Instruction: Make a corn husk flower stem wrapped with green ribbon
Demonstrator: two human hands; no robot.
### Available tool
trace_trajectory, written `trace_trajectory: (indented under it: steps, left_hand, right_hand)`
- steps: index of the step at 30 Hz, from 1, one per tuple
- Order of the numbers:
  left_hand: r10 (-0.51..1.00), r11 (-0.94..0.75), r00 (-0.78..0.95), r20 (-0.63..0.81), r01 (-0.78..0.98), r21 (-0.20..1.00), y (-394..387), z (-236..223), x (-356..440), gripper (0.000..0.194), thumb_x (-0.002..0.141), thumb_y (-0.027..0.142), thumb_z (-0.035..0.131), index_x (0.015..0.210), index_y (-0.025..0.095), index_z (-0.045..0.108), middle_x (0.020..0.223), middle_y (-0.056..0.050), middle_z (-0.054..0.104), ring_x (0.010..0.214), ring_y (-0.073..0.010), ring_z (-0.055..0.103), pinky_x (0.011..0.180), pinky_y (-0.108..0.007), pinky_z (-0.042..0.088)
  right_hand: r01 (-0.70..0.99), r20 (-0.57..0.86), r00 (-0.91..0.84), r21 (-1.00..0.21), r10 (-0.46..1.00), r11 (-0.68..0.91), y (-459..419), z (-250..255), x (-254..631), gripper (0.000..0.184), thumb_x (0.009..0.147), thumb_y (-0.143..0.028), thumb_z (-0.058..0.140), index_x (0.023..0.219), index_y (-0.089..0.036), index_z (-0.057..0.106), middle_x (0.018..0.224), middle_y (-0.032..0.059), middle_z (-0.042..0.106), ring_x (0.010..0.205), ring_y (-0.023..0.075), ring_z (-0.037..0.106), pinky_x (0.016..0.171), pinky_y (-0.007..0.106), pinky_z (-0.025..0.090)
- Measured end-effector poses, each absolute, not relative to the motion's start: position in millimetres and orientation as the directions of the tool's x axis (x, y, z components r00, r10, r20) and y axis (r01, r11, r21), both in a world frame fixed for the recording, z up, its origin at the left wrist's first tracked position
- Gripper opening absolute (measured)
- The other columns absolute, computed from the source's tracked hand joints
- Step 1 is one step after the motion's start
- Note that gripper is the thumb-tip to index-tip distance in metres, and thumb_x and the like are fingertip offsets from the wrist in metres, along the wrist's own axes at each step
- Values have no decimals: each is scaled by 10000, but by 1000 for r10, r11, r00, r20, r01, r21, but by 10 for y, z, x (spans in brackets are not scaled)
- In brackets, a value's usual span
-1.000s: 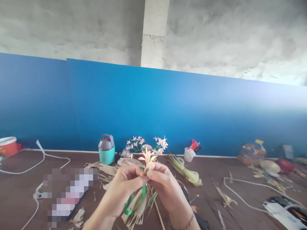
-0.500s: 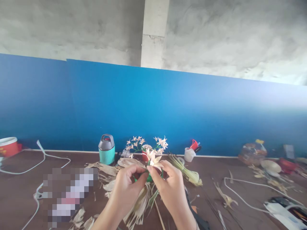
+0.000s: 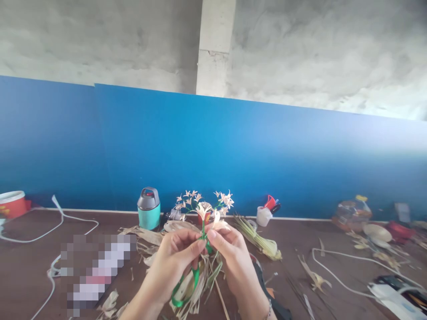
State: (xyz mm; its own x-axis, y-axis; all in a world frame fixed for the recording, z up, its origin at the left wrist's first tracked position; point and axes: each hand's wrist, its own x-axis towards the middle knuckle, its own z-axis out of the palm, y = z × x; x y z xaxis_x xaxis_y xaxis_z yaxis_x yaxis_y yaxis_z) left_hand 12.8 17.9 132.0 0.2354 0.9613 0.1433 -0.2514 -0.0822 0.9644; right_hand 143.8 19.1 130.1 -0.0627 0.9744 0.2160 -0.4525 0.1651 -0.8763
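My left hand [image 3: 175,258] is closed, thumb and fingers pinching the green stem of a pale artificial flower [image 3: 203,210] that stands upright. From below the left fingers a loop of green tape [image 3: 195,279] hangs down. My right hand [image 3: 231,253] is closed in a pinch beside it, thumb near the same stem. A second pale flower [image 3: 218,222] rises at the right fingers, its stem mostly hidden by them. Behind both hands, sprays of small pale flowers [image 3: 224,203] stand around a red cup [image 3: 207,216]. Dry husks [image 3: 191,293] lie under my hands.
A teal jug [image 3: 149,218] stands back left. Right of my hands lie a bundle of pale green stalks [image 3: 258,240] and a white cup [image 3: 263,216] holding tools. White cables [image 3: 340,282] cross the table, and a blue partition [image 3: 213,142] runs along its back.
The two flowers, bunched together before, are now apart, one upright at the left fingers. The green tape loop now hangs below my left hand, which has shifted slightly downward.
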Motion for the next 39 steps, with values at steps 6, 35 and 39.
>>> trace_trajectory:
  steps: [6,35,39]
  left_hand:
    - [962,3,262,75,-287,958,196,1289,137,295,637,397,770,609,142,625,473,48,490,385,-29,342,365,-168,162]
    - [891,-277,364,271,-38,960,119,1436,59,164,745,287,664,617,187,689,522,30,507,467,-87,384,445,-212,292]
    - [870,-382,346,352,20,924,118,1396,30,173,796,238,600,646,199,678,616,8,564,559,-112,444,529,-227,344]
  right_hand:
    - [-505,215,-247,-861,945,64,271,1262,1534,149,631,-260,794,692,-163,699,630,1,634,568,111,543,565,220,437]
    - [-304,419,-177,-884,891,355,211,1295,1631,92,642,-217,777,601,-208,695,657,14,613,639,153,517,625,291,403]
    - [-228,462,-155,-877,873,424,175,1327,1620,100,672,-207,745,600,-208,674,674,20,605,663,168,517,640,308,394]
